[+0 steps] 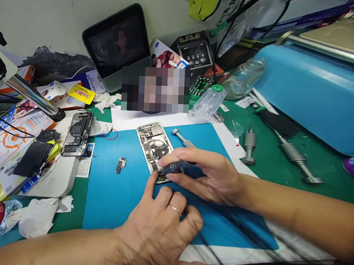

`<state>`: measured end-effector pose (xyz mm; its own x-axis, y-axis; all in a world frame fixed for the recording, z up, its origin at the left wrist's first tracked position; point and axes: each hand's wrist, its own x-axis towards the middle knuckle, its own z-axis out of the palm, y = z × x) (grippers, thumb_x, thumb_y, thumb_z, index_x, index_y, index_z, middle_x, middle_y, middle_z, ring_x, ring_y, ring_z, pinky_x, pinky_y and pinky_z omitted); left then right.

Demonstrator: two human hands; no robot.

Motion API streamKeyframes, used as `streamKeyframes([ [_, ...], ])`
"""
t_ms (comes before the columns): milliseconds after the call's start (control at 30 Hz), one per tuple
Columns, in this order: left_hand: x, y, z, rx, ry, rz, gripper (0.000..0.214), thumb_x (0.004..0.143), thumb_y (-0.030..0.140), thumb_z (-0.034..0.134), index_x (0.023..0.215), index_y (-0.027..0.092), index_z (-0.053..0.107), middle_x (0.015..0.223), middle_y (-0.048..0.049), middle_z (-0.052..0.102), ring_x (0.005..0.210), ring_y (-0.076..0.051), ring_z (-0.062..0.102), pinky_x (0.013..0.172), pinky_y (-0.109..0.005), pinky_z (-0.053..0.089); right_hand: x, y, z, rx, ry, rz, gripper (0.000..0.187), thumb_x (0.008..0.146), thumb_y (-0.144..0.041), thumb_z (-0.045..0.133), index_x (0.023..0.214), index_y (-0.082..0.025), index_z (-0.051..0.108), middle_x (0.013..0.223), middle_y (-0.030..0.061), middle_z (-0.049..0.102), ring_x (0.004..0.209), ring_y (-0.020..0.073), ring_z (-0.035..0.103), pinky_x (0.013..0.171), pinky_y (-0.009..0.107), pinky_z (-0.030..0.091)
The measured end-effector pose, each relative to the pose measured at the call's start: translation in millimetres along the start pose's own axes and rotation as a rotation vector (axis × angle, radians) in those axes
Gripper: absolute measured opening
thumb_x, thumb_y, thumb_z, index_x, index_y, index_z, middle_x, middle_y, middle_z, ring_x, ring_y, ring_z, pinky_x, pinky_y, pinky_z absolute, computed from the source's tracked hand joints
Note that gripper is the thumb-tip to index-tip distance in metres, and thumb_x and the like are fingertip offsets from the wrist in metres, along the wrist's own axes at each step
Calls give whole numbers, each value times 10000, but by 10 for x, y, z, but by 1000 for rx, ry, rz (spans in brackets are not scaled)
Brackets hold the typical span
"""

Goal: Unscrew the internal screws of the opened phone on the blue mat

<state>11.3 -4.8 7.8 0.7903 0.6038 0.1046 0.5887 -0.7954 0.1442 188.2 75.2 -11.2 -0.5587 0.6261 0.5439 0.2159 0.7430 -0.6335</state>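
An opened phone body (154, 144), its circuit boards and inner parts showing, lies on a blue mat (109, 207). Over its lower end, my right hand (204, 172) closes thumb and fingers round a dark grey hand tool (178, 169); its exact kind and tip are hard to make out. The index fingertip of my left hand (161, 221) touches the phone's lower left edge. That finger is stretched out and the others are bent, with nothing seen in them. Left of the phone lies a small metal-and-black phone part (120, 165). Just beyond my right fingers rests a grey screwdriver (182, 138).
At left, a phone screen assembly (77, 134) lies near stacked boxes (17, 137) and a lamp post (34, 95). A smart display (118, 40) stands behind. Right are a plastic container (207, 104), a glass jar (246, 79) and more screwdrivers (249, 145).
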Motion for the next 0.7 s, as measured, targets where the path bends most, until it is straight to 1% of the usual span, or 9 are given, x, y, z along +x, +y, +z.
streamKeyframes([
  [133,6,-5,12,10,1,12,619,769,706,541,1092,180,571,941,-51,568,911,-260,544,1055,-597,314,-2,20,21,47,43,-26,353,886,-158,598,1218,-244,514,1023,50,744,921,183,734,762,331,632],
  [200,8,-4,11,7,-1,10,603,767,698,547,1078,182,574,924,-45,562,881,-251,540,1050,-598,316,0,30,26,73,43,-16,367,884,-153,600,1223,-263,515,1045,52,738,899,181,736,771,331,635],
  [300,7,1,3,10,7,13,618,757,715,545,1072,183,572,908,-39,555,858,-243,532,1049,-596,314,6,43,33,73,50,-12,364,873,-151,620,1204,-273,532,1040,48,737,877,178,734,857,352,621],
  [367,5,5,-3,21,6,15,635,742,726,556,1069,181,572,895,-34,553,850,-240,527,1058,-591,305,6,55,43,84,84,-51,462,870,-132,625,1282,-280,477,1057,43,730,901,167,730,894,348,609],
  [467,5,11,-6,29,12,6,637,728,722,570,1054,175,579,871,-30,551,837,-238,524,1075,-581,282,3,78,60,119,118,-112,629,878,-92,602,1409,-304,340,1100,30,710,955,145,719,883,308,611],
  [533,8,12,-6,21,20,1,628,737,716,555,1053,173,583,871,-33,552,837,-242,526,1081,-573,272,3,88,64,125,121,-126,670,881,-87,594,1436,-325,303,1110,27,703,968,145,716,870,307,617],
  [700,17,5,-2,12,16,6,619,761,710,534,1056,168,583,869,-38,556,831,-243,532,1091,-568,254,7,83,52,94,147,-122,716,877,-100,600,1450,-385,279,1104,32,712,951,181,725,876,370,629],
])
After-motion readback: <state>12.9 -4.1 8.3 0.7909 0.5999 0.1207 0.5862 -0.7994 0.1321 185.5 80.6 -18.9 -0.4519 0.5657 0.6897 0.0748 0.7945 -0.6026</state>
